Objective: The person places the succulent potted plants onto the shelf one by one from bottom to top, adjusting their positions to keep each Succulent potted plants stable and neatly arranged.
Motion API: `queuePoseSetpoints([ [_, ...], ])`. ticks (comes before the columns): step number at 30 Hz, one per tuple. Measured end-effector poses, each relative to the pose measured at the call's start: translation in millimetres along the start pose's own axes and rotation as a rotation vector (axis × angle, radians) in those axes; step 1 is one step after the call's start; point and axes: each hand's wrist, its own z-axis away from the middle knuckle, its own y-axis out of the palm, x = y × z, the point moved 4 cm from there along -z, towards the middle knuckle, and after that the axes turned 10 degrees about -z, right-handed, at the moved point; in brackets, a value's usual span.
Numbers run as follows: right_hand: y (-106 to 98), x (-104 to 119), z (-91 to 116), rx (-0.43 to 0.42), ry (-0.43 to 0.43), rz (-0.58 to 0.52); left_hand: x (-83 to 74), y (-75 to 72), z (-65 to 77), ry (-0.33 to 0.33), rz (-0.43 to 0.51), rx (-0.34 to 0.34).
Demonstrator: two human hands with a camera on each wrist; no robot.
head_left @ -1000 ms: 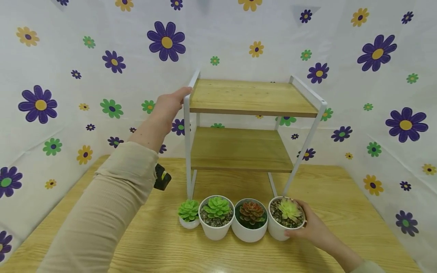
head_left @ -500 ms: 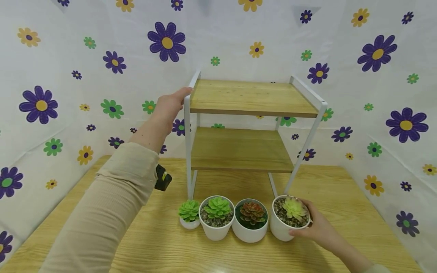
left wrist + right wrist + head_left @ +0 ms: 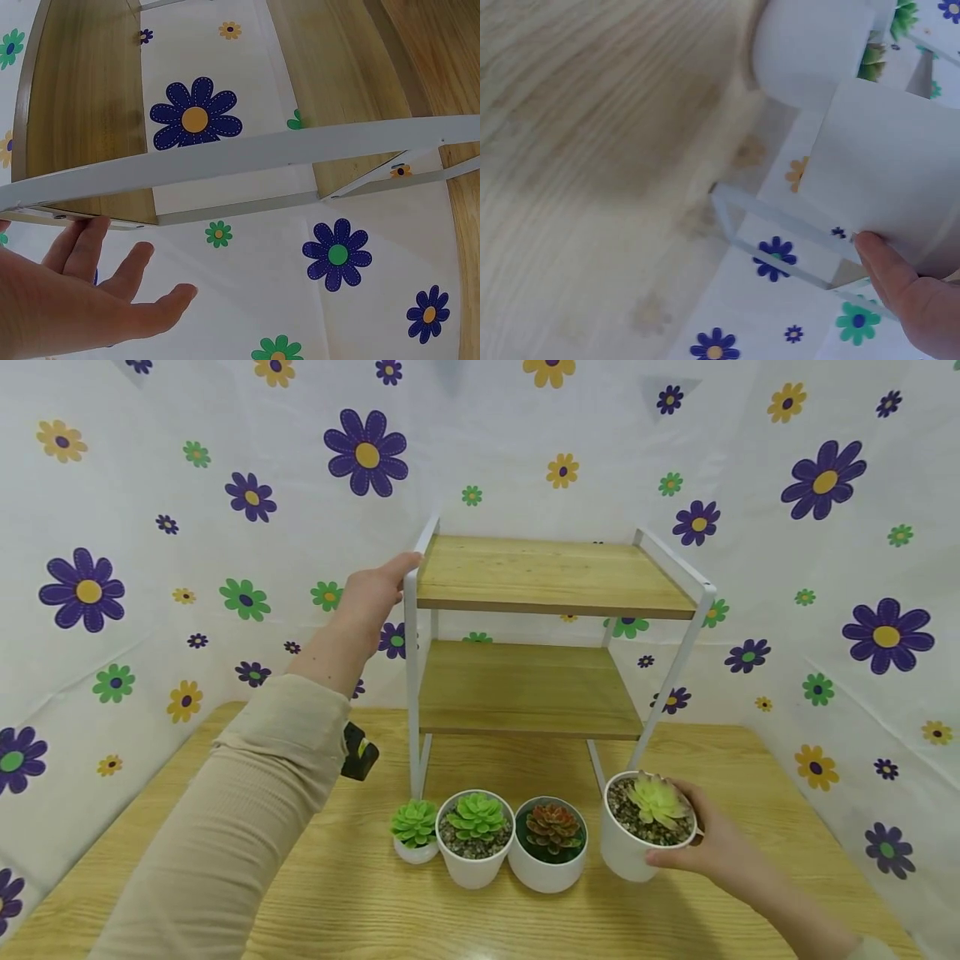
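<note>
A white pot (image 3: 630,852) with a yellow-green succulent (image 3: 656,802) is gripped at its right side by my right hand (image 3: 716,843), thumb towards the front. It leans slightly and appears lifted off the table. In the right wrist view the fingers (image 3: 881,266) lie against the pot's white wall (image 3: 892,172). My left hand (image 3: 367,597) holds the upper left rail of a two-tier shelf rack (image 3: 555,572), thumb over the rail. Some of its fingers (image 3: 86,244) touch the frame in the left wrist view; others extend free.
Left of the held pot stand a reddish succulent in a white pot (image 3: 549,868), a green one in a white pot (image 3: 474,860) and a smaller green one (image 3: 415,827). A black object (image 3: 360,753) lies beyond my left sleeve. Flowered cloth (image 3: 510,443) hangs behind the wooden table (image 3: 360,910).
My right hand has carried the yellow-green succulent's pot to the right and slightly upward, opening a gap beside the reddish succulent's pot. My left hand has stayed on the rack.
</note>
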Motion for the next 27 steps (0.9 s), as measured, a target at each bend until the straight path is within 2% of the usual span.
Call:
queuePoseSetpoints([
  [8, -3.4, 32.1, -3.1, 0.022, -0.062, -0.02, 0.5, -0.7, -1.4, 0.003, 0.004, -0.006],
  [13, -3.0, 55.8, -8.4, 0.048, -0.064, -0.016, -0.2, -0.3, -1.0, 0.005, 0.023, -0.008],
  [23, 5.7, 108.1, -22.3, 0.067, -0.146, -0.029, -0.8, 1.2, 0.3, -0.006, 0.064, -0.001],
  [27, 9.1, 126.9, -30.1, 0.059, -0.142, -0.021, -0.9, 0.5, -1.2, -0.015, 0.098, 0.0],
])
